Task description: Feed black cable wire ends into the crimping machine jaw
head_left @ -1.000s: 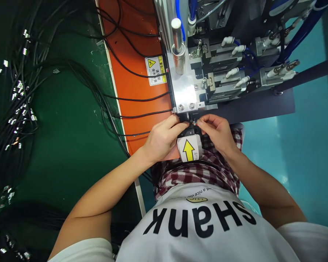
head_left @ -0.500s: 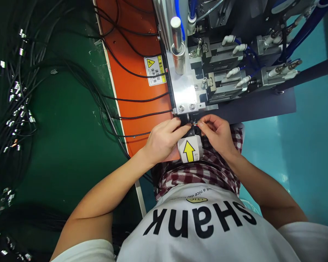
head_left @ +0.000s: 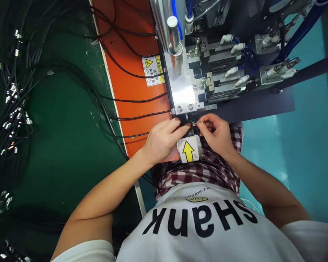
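My left hand [head_left: 162,140] is closed at the front end of the metal machine, thumb and forefinger pinched together. A black cable [head_left: 136,135] runs under this hand, and its thin stripped wires [head_left: 194,124] show at the fingertips. On the other side of them, my right hand [head_left: 215,133] pinches the fine wires, one of which looks red. Its other fingers are curled in. Just below the fingertips is a rounded metal cover with a yellow arrow label [head_left: 189,150]. The machine's silver block [head_left: 182,92] stands directly above both hands.
On the left, a green table [head_left: 68,153] carries bundles of black cables with shiny metal ends [head_left: 13,98]. Several cables cross the orange plate [head_left: 136,87] into the machine. Pneumatic cylinders with white fittings [head_left: 232,71] fill the right side.
Both hands stay almost in place, with the fingers still pinched at the wires. The whole view has shifted slightly.
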